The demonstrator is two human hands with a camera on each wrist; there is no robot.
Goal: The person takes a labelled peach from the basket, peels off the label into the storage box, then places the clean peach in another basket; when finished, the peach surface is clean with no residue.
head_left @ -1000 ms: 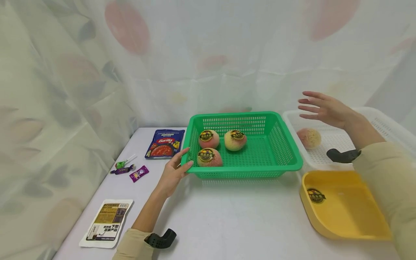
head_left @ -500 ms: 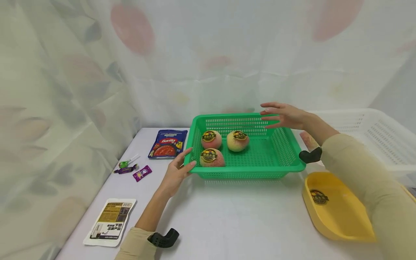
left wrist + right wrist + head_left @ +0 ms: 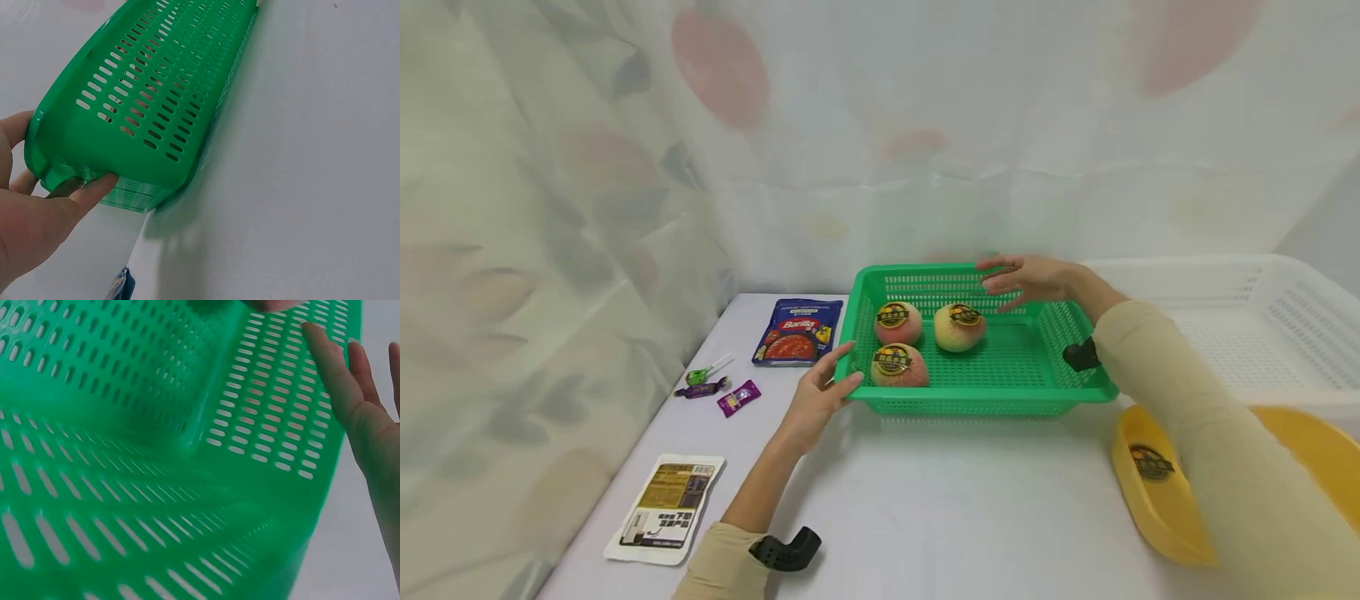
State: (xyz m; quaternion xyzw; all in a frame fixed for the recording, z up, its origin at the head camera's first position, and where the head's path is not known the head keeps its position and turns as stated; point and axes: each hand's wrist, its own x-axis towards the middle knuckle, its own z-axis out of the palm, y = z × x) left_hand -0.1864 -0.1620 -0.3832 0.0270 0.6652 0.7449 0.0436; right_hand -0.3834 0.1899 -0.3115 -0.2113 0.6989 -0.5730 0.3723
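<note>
A green plastic basket [image 3: 977,393] stands in the middle of the table. My left hand [image 3: 814,402] grips its left rim near the front corner, and the left wrist view shows the thumb [image 3: 97,187] against the outer wall. Inside, toward the left, lie three peaches: one at the front [image 3: 910,375], one behind it [image 3: 906,330] and a yellower one [image 3: 955,337] nearer the middle. Each bears a black-and-gold sticker. Over the back right of the basket, my right hand [image 3: 1033,278] hovers with fingers spread, holding nothing, close to the yellower peach.
A white basket [image 3: 1247,333] stands at the right, partly behind my right sleeve. In front of it is a yellow bin [image 3: 1138,487] with a sticker. On the left lie a blue Barilla pouch [image 3: 797,333], a lollipop [image 3: 700,375], purple wrapped sweets [image 3: 739,398] and a white packet [image 3: 666,510].
My right hand has swept left from above the white basket to over the green basket. My left hand has kept its hold on the rim. My sleeve now hides the peach in the white basket.
</note>
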